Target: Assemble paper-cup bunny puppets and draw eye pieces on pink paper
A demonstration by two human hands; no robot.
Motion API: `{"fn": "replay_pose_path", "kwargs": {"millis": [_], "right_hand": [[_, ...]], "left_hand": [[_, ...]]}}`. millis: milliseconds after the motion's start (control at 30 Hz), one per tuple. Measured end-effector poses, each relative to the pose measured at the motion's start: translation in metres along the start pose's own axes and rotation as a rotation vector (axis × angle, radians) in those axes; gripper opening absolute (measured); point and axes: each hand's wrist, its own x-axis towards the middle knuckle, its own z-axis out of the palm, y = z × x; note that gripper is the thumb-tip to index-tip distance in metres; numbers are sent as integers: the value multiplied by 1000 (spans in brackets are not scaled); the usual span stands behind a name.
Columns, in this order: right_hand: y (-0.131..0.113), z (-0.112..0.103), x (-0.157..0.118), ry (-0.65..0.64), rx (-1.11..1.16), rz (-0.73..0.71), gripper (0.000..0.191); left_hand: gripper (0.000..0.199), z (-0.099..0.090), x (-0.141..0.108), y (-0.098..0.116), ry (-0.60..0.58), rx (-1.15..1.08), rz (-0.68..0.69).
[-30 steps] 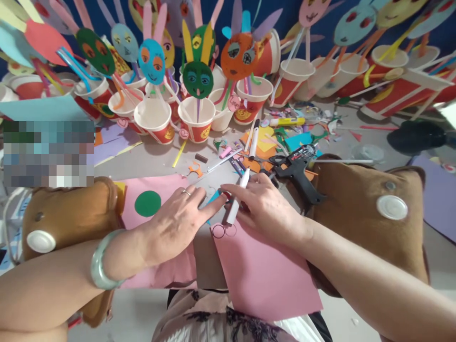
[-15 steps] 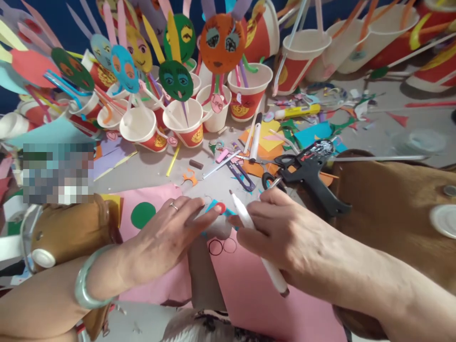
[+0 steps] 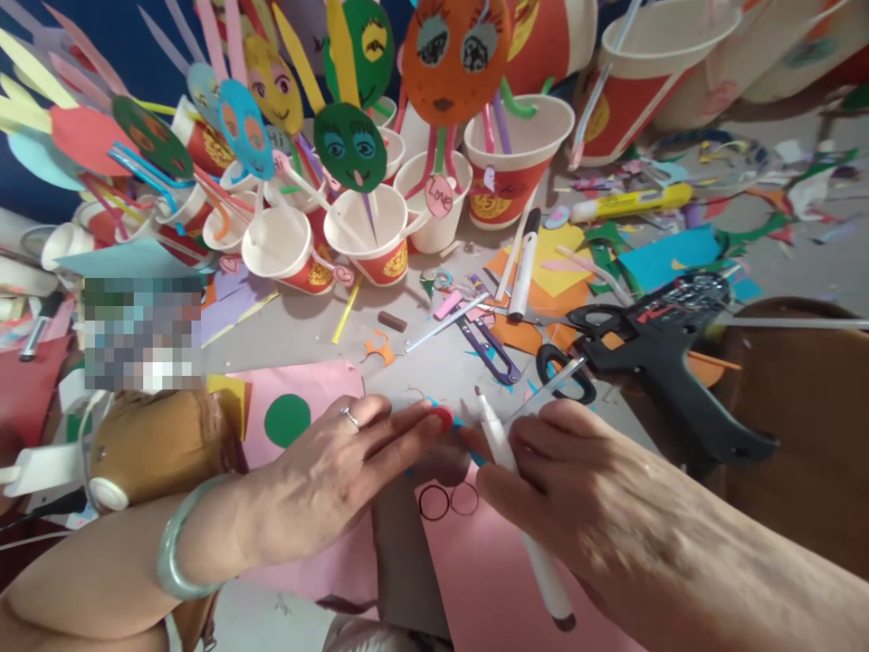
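Observation:
My left hand point(image 3: 353, 453) reaches in from the left with its fingers stretched out. Its fingertips touch a small red round piece point(image 3: 442, 417) beside bits of blue paper. In my right hand point(image 3: 563, 480) is an uncapped white marker point(image 3: 499, 435), slanted, with its dark tip pointing up and away. The right index fingertip comes close to the red piece. Below both hands lies a pink paper sheet point(image 3: 489, 570) bearing two drawn circles. Another pink sheet point(image 3: 339, 385), partly under my left hand, has a green paper disc point(image 3: 287, 421) on it.
Paper cups point(image 3: 367, 235) holding paper-face figures crowd the back. A black glue gun point(image 3: 679, 371), black-handled scissors point(image 3: 567, 371), purple thread snips point(image 3: 492, 349), a capped marker point(image 3: 524, 272) and paper scraps lie ahead. A brown bag point(image 3: 163, 444) sits at left.
The view has shifted, so the things on the table appear larger and farther apart. Both hands keep nearly the same pose, left fingertips at the red piece, marker still in the right hand.

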Motion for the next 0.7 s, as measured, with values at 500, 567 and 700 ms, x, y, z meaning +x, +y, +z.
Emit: {"fn": "replay_pose_path", "kwargs": {"millis": [500, 567, 700], "right_hand": [[5, 6, -5, -30, -31, -3, 17], [4, 6, -5, -19, -27, -12, 16], [1, 6, -6, -24, -59, -21, 15]], "left_hand": [[56, 1, -2, -1, -56, -69, 13], [56, 0, -1, -1, -62, -52, 24], [53, -1, 0, 0, -60, 2, 44]]}}
